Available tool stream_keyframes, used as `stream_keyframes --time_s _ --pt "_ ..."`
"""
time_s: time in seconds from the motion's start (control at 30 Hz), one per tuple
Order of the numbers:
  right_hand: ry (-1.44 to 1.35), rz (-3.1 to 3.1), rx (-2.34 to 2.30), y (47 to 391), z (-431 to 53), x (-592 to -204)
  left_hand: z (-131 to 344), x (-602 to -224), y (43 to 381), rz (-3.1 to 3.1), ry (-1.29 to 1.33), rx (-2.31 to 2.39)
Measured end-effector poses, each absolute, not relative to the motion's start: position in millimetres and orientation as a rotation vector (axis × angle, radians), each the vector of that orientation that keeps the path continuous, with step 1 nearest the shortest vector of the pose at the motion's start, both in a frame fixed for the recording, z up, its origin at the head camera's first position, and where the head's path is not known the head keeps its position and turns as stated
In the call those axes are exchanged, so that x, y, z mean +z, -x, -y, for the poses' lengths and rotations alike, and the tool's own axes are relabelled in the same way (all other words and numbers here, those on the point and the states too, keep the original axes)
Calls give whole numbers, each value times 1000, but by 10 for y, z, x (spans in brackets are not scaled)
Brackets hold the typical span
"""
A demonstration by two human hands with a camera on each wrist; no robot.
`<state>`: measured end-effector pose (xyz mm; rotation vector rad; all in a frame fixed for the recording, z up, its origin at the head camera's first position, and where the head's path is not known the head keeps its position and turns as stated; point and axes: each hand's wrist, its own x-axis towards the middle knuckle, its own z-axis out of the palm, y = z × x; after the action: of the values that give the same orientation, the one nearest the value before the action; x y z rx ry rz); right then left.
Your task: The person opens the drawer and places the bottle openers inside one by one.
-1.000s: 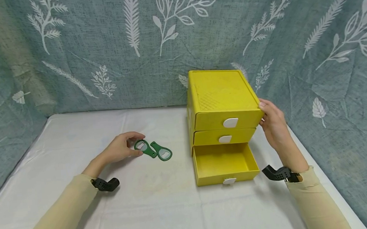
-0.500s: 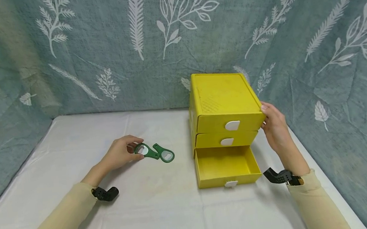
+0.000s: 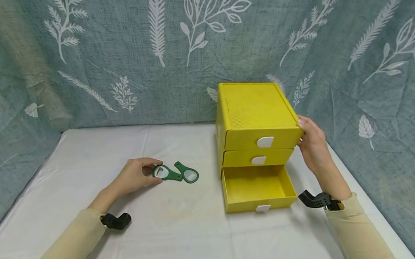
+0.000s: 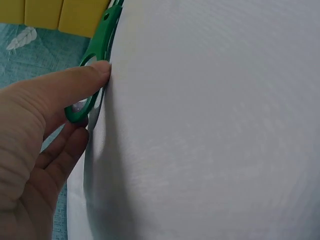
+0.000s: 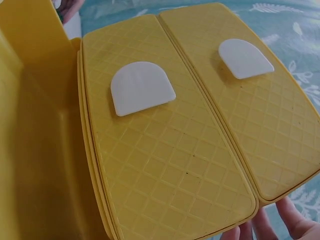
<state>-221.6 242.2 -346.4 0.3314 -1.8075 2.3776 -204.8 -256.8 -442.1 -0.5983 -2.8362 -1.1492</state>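
Between thumb and fingers, my left hand [image 3: 133, 176] pinches the round head of a green bottle opener [image 3: 172, 175], low over the white cloth. In the left wrist view the thumb lies across the opener's [image 4: 102, 40] ring. A second green bottle opener [image 3: 180, 166] lies just right of it, its ring near the first one's handle end. My right hand [image 3: 313, 144] rests against the right side of a yellow drawer cabinet [image 3: 257, 102], near its top front corner. Fingertips [image 5: 287, 212] show along the cabinet's side in the right wrist view; part of them is hidden.
The cabinet's bottom drawer [image 3: 257, 184] is pulled out, and nothing shows inside it. Its two upper drawers are closed, with white tabs [image 3: 265, 142]. White cloth [image 3: 171, 234] covers the table. A patterned green curtain [image 3: 135, 50] hangs behind.
The pinched opener has turned slightly, its handle now lying more level. The head view has shifted a little. My right hand stays at the cabinet's side.
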Motion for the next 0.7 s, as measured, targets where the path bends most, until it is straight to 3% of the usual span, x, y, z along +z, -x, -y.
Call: stream_keyframes --time_s 0.7 --pt "-328 1829 2344 2209 -2401 -3483 2571 -4421 1940 2813 635 -1137"
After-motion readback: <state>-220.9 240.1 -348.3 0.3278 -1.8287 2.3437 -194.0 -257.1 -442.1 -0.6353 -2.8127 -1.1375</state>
